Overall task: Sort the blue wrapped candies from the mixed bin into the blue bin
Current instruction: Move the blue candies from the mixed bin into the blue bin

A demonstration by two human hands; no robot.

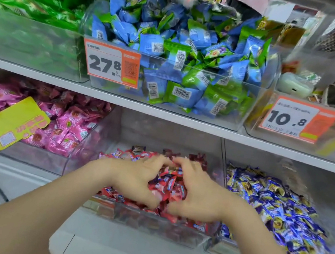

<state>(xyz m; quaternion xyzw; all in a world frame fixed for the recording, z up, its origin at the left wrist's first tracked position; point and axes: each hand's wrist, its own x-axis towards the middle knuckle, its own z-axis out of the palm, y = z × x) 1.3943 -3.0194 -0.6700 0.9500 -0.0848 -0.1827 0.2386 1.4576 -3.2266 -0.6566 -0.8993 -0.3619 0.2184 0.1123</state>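
As left hand (132, 178) and right hand (197, 194) cup red candies (167, 181), blue candies (280, 212) beside

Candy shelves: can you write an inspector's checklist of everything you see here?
Surface: white shelf, two levels in view.
Job's things: red candies heaped in a clear bin; blue-wrapped candies in the bin to its right.
Clutter: yellow card lying on pink candies.
Grippers: left hand and right hand cup the red heap between them.
Cables: nothing seen.
Surroundings: blue-and-green packets above; price tag 27.8; price tag 10.8; green packets top left.
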